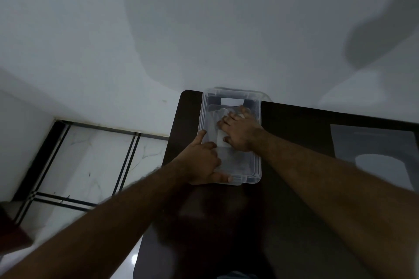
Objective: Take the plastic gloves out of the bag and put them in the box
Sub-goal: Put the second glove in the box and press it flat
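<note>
Right hand is down inside the clear box, fingers spread and pressing the pale plastic gloves flat beneath them, while the left hand clamps the near-left rim, thumb along the front edge and fingers curled over it. If those spread fingers lift fast, I reckon the thin film could cling and ride back out. Count: one box, one gloves bundle, two hands, one flat bag well right of the fingers on the dark table.
</note>
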A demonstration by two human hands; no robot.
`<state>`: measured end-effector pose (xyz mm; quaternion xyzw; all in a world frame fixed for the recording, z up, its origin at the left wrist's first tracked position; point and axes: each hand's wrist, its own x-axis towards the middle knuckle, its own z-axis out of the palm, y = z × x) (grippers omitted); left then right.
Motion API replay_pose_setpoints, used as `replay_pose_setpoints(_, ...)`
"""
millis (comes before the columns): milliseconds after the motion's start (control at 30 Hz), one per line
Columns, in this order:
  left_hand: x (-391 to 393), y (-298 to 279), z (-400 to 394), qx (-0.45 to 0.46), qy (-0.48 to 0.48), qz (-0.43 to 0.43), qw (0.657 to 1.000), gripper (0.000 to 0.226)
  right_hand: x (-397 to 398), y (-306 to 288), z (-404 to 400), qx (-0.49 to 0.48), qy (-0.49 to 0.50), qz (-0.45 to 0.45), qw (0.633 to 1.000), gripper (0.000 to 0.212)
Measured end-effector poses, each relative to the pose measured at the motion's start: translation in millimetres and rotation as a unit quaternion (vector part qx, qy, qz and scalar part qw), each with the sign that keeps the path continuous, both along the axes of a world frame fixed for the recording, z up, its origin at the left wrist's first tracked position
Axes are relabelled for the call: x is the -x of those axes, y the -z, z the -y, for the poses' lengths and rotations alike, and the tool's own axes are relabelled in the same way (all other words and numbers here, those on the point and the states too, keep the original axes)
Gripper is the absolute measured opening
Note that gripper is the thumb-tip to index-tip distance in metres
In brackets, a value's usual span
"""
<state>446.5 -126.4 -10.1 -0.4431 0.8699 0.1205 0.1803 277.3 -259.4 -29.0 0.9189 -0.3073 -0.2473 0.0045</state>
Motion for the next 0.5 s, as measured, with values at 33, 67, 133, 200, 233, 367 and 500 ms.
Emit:
replay_pose_setpoints(33, 2, 0, -1, -0.001, 0.001, 0.001, 1.0, 0.098, -2, -2, -1, 0.008, 0.008, -0.004, 1.0, 0.071)
replay_pose_setpoints(67, 3, 0, -1, 0.0, 0.001, 0.002, 1.0, 0.099, -3, -3, -2, 0.013, 0.017, -0.007, 1.0, 0.069)
replay_pose_setpoints(133, 5, 0, -2, 0.006, 0.002, -0.001, 1.0, 0.099, -4, -6, -2, 0.014, 0.023, -0.011, 1.0, 0.067)
replay_pose_setpoints(200, 5, -1, -3, 0.013, -0.001, -0.001, 1.0, 0.099, -4, -9, -1, 0.012, 0.02, -0.014, 1.0, 0.066)
replay_pose_setpoints(233, 6, -1, -3, 0.016, -0.004, -0.001, 1.0, 0.099, -3, -9, -1, 0.013, 0.021, -0.014, 1.0, 0.066)
replay_pose_setpoints(367, 6, -4, -2, 0.006, -0.022, 0.01, 1.0, 0.104, -2, -11, -3, 0.019, 0.038, -0.011, 0.999, 0.062)
replay_pose_setpoints(500, 6, -8, -2, -0.004, -0.025, 0.019, 0.999, 0.112, 0, -17, -12, 0.025, 0.055, -0.029, 0.998, 0.054)
